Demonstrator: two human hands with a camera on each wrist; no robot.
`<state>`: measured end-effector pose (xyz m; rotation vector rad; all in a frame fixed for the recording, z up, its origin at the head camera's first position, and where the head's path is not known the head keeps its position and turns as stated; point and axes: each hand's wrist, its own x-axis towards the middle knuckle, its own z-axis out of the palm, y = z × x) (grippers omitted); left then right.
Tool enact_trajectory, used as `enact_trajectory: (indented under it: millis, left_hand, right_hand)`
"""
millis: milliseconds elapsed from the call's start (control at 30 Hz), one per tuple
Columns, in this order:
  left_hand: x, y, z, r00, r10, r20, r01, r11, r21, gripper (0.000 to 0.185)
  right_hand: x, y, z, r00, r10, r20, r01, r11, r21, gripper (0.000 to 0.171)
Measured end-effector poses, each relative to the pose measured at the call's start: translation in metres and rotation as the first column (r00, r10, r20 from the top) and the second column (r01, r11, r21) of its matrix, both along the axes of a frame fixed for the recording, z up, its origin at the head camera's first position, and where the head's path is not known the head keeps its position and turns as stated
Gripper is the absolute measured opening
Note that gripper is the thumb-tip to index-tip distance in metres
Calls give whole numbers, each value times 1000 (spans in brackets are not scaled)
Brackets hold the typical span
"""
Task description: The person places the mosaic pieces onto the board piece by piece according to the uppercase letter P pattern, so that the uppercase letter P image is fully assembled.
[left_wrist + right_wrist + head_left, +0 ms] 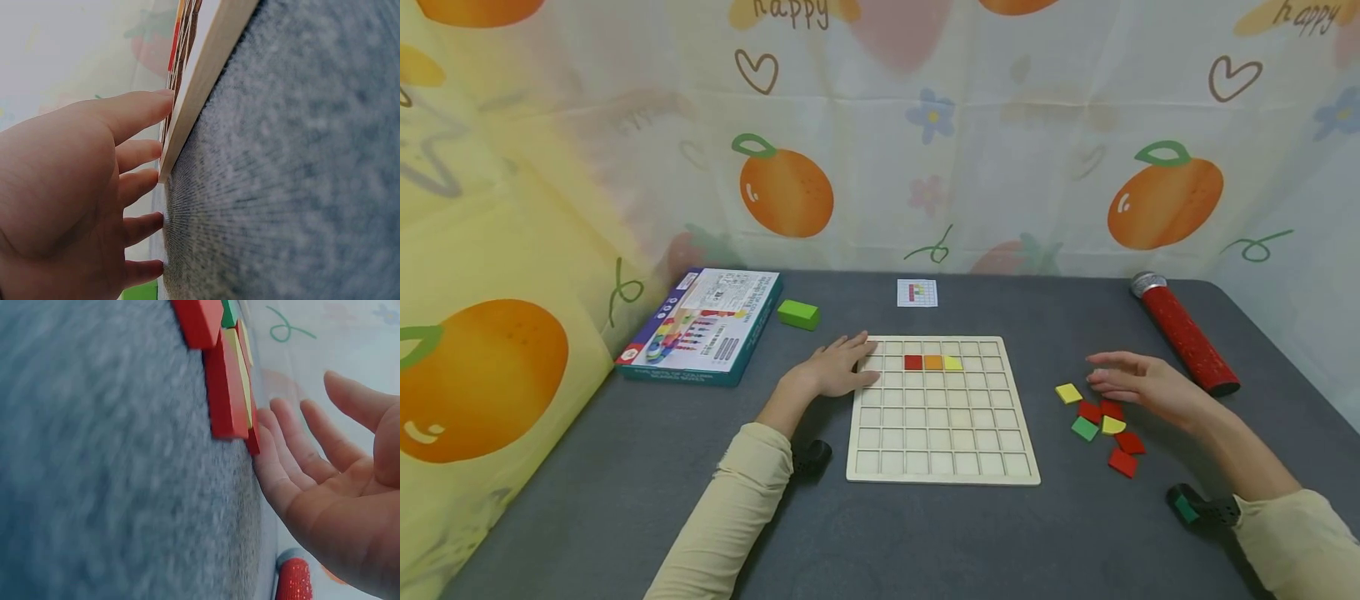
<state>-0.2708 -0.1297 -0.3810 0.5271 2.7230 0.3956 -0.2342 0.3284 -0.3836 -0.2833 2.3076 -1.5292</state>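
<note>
Right of the pale wooden grid board (943, 410), the right hand (1138, 385) hovers, fingers relaxed, over the loose coloured wooden tiles (1101, 425) (just below-left); left hand (838, 368) flat on board's corner.

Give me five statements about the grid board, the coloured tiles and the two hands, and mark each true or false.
1. Three tiles sit in the wooden grid board: a red tile, an orange tile and a yellow tile. True.
2. The left hand rests with straight fingers at the board's far left corner. True.
3. The right hand grips the red glitter tube. False: it hovers open over the loose tiles, and the tube lies apart beside it.
4. The loose tiles lie left of the board. False: they lie to its right.
5. A green block lies between the game box and the board. True.
</note>
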Motion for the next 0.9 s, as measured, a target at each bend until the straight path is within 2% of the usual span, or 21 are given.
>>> enact_trajectory:
  millis: [200,333,533,767,900]
  left_hand:
    - [0,0,1,1000,-7,-8,7,1000,3,65]
    - [0,-1,1,1000,-11,-13,11,1000,-1,65]
    - [0,-1,0,1000,-11,-6,11,1000,-6,66]
    - [0,-1,0,1000,-11,3,11,1000,-6,66]
    - [-1,-1,-1,1000,-11,4,11,1000,-4,65]
  right_hand:
    - [6,6,0,993,67,-99,-53,989,138,50]
    - [8,9,-1,978,126,-164,-96,980,176,49]
    - [11,14,-5,939,232,-255,-195,968,161,47]
    - [13,14,-5,894,294,-338,-230,948,219,45]
    - [13,12,-4,881,314,-353,-231,938,259,45]
